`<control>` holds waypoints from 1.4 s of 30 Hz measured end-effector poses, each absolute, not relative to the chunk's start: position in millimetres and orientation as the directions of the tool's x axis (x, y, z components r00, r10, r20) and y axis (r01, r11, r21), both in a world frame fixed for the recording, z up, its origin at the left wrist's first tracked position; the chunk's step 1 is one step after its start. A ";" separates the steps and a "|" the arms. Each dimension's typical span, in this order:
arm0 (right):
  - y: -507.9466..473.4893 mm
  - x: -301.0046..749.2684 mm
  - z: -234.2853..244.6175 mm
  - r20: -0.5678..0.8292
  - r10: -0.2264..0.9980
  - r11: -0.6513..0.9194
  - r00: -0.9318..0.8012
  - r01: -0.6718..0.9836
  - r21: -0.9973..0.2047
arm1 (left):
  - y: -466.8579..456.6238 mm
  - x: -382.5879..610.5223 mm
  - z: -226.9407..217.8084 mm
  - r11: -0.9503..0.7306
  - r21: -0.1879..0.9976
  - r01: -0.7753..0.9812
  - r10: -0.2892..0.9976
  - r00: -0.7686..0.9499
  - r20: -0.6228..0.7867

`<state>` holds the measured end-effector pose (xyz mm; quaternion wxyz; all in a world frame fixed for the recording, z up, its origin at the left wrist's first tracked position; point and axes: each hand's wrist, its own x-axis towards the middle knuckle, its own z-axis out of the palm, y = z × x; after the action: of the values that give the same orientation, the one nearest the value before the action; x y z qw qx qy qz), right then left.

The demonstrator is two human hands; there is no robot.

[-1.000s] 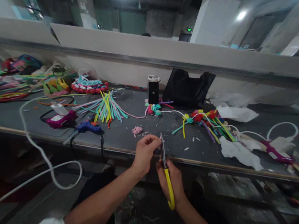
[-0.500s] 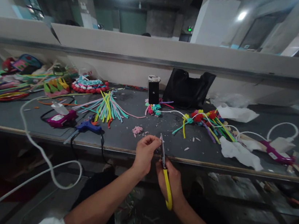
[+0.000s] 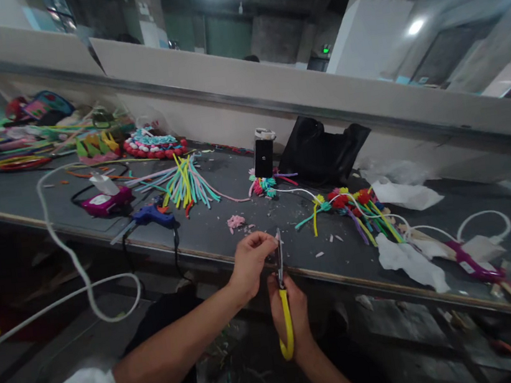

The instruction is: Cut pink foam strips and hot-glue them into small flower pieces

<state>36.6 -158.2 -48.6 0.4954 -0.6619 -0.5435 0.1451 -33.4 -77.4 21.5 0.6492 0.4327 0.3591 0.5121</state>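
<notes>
My right hand [image 3: 294, 312] is closed round yellow-handled scissors [image 3: 287, 325], whose blades point up and away from me over the table's front edge. Beside the blades, my left hand [image 3: 254, 259] is closed in a pinch at fingertip height with the blade tips. A small pale pink bit seems to show at those fingertips, too small to name. Just beyond the hands lies a little pile of pink cut pieces [image 3: 235, 221], with loose scraps scattered round it.
A blue glue gun [image 3: 152, 215] and a fan of coloured pipe cleaners [image 3: 189, 184] lie to the left. Behind stand a phone [image 3: 263, 156] and a black bag [image 3: 323, 151]. Fuzzy flowers [image 3: 351, 199], crumpled white paper [image 3: 411, 265] and a purple device [image 3: 476, 264] are on the right.
The scissor blades look slightly more apart at the handles' end, and both hands have barely shifted. The pink pile and the other things lie as before.
</notes>
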 end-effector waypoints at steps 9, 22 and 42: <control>-158.0 40.2 -43.3 0.306 0.889 0.073 0.341 0.554 -0.830 | -78.7 -32.9 19.9 0.105 0.928 -0.357 0.976 0.217 -0.027; -158.8 38.2 -42.7 0.295 0.892 0.101 0.342 0.486 -0.868 | -79.5 -32.2 16.5 0.133 0.916 -0.379 0.969 0.242 -0.041; -159.5 51.1 -37.0 0.091 0.864 0.059 0.496 0.080 -0.995 | -80.6 -37.5 17.2 -0.028 0.971 -0.236 0.960 0.264 0.092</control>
<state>51.1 -159.5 -37.0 0.6152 -0.6077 -0.3883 0.3184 -37.5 -80.6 17.2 0.6032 0.5179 0.3496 0.4957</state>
